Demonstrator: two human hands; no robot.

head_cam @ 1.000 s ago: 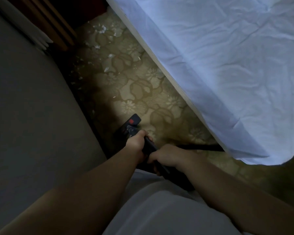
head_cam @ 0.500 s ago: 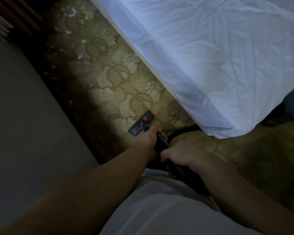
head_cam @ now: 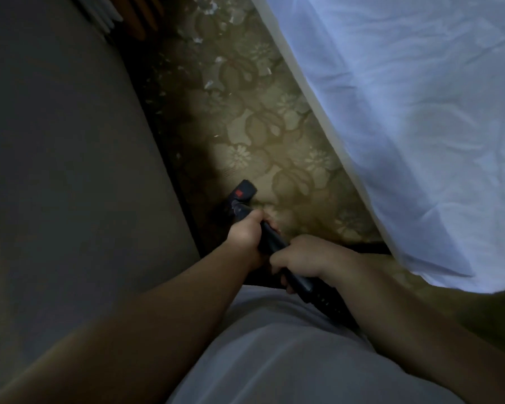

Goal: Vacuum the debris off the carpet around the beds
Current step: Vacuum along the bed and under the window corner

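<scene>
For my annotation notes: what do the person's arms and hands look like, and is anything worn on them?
Both forearms are bare, no sleeves in view. The left hand and right hand wear no gloves; no watch or ring shows. The top is pale grey.

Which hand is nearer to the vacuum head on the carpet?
Left. The left hand grips the wand just behind the vacuum head; the right hand grips it farther back.

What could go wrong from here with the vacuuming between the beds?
1. The sheet edges the narrow aisle; the nozzle might suck it in.
2. The hose runs under that sheet and could snag.
3. Debris ahead lies partly in shadow by the left bed, so bits may be missed.
</scene>
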